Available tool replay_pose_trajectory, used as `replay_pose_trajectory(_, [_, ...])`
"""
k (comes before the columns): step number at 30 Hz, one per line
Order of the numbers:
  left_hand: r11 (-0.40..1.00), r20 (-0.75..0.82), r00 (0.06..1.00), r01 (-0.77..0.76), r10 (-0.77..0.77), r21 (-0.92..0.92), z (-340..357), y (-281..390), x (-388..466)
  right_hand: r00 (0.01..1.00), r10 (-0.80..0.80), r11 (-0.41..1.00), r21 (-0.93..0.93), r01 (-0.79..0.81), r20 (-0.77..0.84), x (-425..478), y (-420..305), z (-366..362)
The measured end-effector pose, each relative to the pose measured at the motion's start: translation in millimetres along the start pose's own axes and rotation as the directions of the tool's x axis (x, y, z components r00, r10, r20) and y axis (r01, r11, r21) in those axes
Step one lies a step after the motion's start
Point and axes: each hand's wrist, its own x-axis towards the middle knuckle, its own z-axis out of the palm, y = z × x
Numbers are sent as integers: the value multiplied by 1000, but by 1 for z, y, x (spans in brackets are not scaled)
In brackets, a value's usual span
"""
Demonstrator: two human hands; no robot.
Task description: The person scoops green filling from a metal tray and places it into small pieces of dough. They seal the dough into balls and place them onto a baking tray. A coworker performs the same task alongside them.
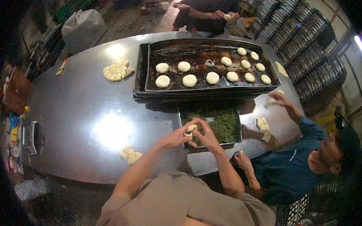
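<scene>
Above a metal tray of green crumbly filling (225, 126), my left hand (178, 136) and my right hand (205, 134) hold a small piece of pale dough (191, 128) between them. The fingers of both hands touch it. Several cut dough pieces (131, 155) lie on the steel table (76, 109) to the left of my left forearm. Beyond the filling is a dark baking tray (181, 90) with several flattened dough rounds (189, 80) in it. A larger cut dough disc (117, 71) rests left of that tray.
At the right a co-worker's hand (278, 99) is over the table, near more dough pieces (262, 126). Another person at the far side holds a dough ball (226, 17). A brush (61, 68) lies at the far left. Stacked trays (311, 57) stand behind at the right.
</scene>
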Motion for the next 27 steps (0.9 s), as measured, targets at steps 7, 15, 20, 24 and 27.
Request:
replay_pose_trajectory(7, [889,-522,760,-159,388,429,22,11,-13,979,166,838,539,-78,-116,-11,-48,31])
replay_pose_trajectory(15, [965,-682,714,-258,158,-47,12,-32,-25,981,-63,994,-95,46,-182,-32,-45,77])
replay_pose_trajectory(20, [967,-589,807,-126,-30,-222,17,-25,-45,947,-311,877,-359,320,83,-55,-51,71])
replay_pose_trajectory(24, [917,-530,841,-289,107,-274,22,-37,-62,995,-81,961,-269,61,-65,-46,-49,77])
replay_pose_trajectory(27, [852,-462,863,-389,204,-350,21,-26,-77,992,120,957,270,-108,-29,-36,-66,90])
